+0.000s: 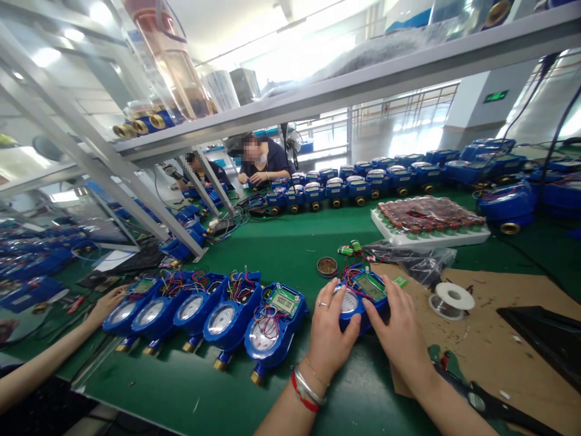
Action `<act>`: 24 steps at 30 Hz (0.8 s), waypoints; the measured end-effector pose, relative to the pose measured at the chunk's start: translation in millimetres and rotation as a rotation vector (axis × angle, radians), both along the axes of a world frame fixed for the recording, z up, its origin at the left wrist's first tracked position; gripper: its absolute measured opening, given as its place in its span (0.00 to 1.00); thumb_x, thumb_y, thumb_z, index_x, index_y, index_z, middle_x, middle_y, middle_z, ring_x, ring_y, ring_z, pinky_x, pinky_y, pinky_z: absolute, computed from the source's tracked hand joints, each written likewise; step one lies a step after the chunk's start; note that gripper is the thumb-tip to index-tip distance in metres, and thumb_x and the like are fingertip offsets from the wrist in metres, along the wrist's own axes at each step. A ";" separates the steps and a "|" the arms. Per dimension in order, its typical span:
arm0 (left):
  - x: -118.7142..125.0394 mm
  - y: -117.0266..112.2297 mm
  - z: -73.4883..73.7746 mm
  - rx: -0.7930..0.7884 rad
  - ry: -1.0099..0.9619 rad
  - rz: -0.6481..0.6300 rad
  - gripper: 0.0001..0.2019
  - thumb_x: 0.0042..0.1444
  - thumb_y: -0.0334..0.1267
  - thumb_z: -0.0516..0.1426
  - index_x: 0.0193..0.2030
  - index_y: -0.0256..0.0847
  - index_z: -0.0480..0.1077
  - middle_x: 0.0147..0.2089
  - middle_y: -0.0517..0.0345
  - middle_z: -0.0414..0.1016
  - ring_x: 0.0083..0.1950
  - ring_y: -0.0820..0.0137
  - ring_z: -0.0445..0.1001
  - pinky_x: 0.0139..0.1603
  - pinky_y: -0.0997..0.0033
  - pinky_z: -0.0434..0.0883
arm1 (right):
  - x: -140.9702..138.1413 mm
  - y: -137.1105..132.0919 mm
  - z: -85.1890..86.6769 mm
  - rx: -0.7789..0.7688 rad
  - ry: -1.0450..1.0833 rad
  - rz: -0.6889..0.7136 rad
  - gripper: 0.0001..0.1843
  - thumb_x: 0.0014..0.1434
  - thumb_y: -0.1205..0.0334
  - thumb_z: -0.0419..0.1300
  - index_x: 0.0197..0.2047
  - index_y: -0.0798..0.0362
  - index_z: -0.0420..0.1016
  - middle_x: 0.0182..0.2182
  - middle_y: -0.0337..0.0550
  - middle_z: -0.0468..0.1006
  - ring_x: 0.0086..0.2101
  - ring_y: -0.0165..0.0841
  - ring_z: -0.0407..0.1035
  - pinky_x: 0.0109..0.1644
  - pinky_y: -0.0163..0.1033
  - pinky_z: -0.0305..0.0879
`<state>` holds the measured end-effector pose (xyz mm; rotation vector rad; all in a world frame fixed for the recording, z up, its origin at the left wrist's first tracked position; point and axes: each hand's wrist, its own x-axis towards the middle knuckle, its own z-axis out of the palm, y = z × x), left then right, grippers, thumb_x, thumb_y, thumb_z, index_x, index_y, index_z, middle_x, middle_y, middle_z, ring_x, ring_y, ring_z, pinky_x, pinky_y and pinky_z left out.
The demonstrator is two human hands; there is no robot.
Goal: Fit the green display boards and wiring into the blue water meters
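A blue water meter (350,303) with a round dial and a small LCD board lies on the green bench in front of me. My left hand (330,321), with a ring and bracelets, grips its left side. My right hand (399,321) holds its right edge, thumb near the display. Coloured wires and green battery cells (349,249) trail from the far end of this meter. To the left stands a row of several similar meters; the nearest one (267,333) has a lit display and loose wires over its dial. The undersides of my fingers are hidden.
A co-worker's hand (106,306) touches the leftmost meter of the row. Beyond my hands are a round tin (327,266), a white foam tray (429,239) of capped cells, a solder spool (451,301) and cardboard (494,327). An overhead shelf (318,91) crosses above.
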<state>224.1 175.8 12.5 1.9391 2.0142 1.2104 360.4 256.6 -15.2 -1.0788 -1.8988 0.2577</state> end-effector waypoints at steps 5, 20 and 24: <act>0.9 -0.7 1.0 0.012 -0.005 0.004 0.23 0.62 0.40 0.53 0.63 0.39 0.59 0.68 0.45 0.56 0.69 0.59 0.55 0.68 0.48 0.59 | 0.1 2.1 -5.6 0.012 0.010 -0.008 0.37 0.63 0.38 0.49 0.65 0.58 0.57 0.57 0.58 0.66 0.57 0.49 0.58 0.60 0.58 0.58; 5.1 -3.2 1.0 0.009 -0.082 0.125 0.36 0.56 0.41 0.58 0.69 0.39 0.47 0.74 0.44 0.32 0.73 0.54 0.42 0.70 0.49 0.53 | 1.9 -0.5 -0.2 0.008 -0.008 -0.011 0.40 0.63 0.36 0.46 0.63 0.61 0.59 0.55 0.59 0.67 0.56 0.50 0.59 0.60 0.57 0.59; 7.8 -4.5 0.5 -0.006 -0.079 0.127 0.38 0.56 0.41 0.58 0.69 0.37 0.46 0.73 0.42 0.35 0.73 0.54 0.42 0.70 0.49 0.53 | 3.6 0.3 -0.3 0.007 0.001 -0.019 0.41 0.62 0.34 0.47 0.63 0.61 0.60 0.55 0.60 0.68 0.55 0.50 0.61 0.59 0.57 0.60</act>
